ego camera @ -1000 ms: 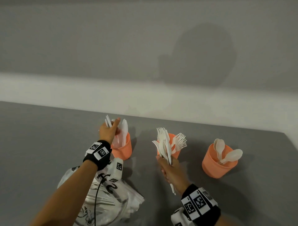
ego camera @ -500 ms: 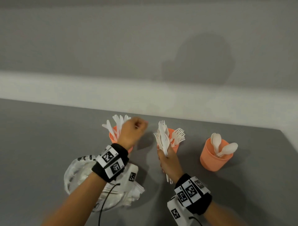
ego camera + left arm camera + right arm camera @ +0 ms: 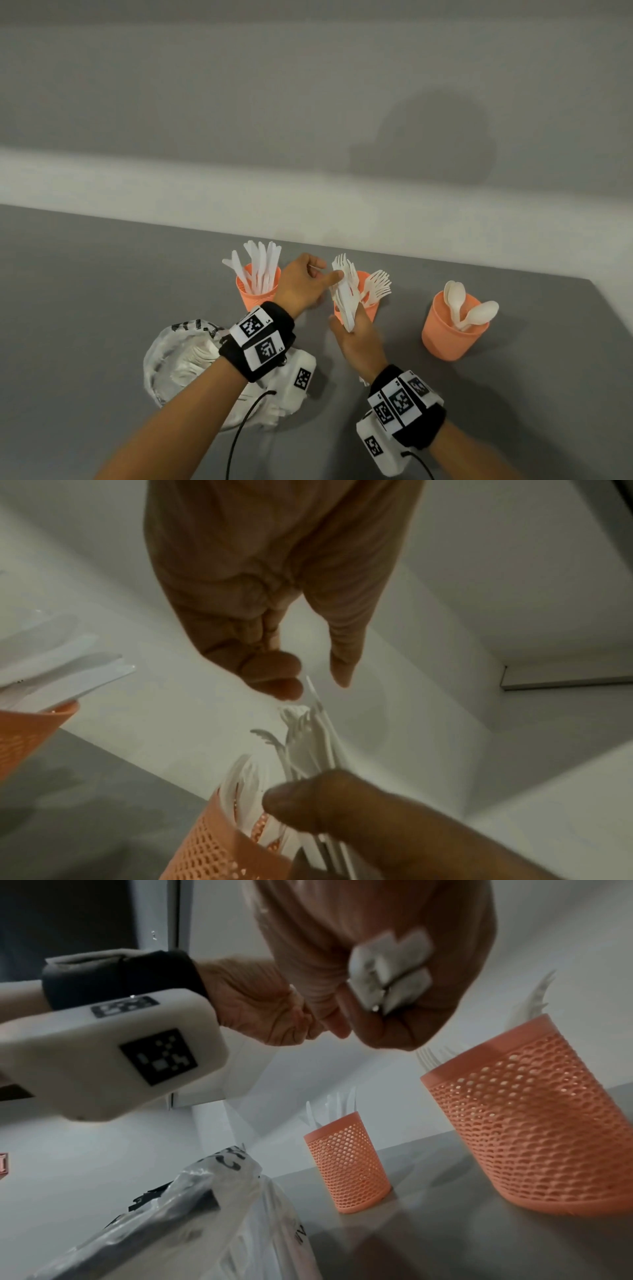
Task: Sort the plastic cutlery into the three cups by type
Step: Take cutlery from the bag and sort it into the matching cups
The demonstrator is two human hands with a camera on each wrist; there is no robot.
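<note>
Three orange mesh cups stand in a row on the grey table. The left cup (image 3: pixel 255 301) (image 3: pixel 346 1164) holds several white knives (image 3: pixel 260 263). Several forks (image 3: pixel 376 286) stick out of the middle cup (image 3: pixel 371 310) (image 3: pixel 534 1123). The right cup (image 3: pixel 448 339) holds spoons (image 3: pixel 479 313). My right hand (image 3: pixel 352 329) (image 3: pixel 369 1020) grips a bundle of mixed white cutlery (image 3: pixel 346 294) (image 3: pixel 315 739) upright in front of the middle cup. My left hand (image 3: pixel 329 269) (image 3: pixel 315 680) is at the bundle's top. Its thumb and forefinger are slightly apart on either side of one piece's tip.
A crumpled clear plastic bag (image 3: pixel 181 359) (image 3: pixel 219 1204) with more white cutlery inside lies at the near left, under my left forearm. The table's right edge (image 3: pixel 613 308) runs close behind the spoon cup. A white wall rises behind the cups.
My left hand has left the knife cup, with the knives now standing in it, and has moved right to the top of the bundle. The right hand keeps its hold.
</note>
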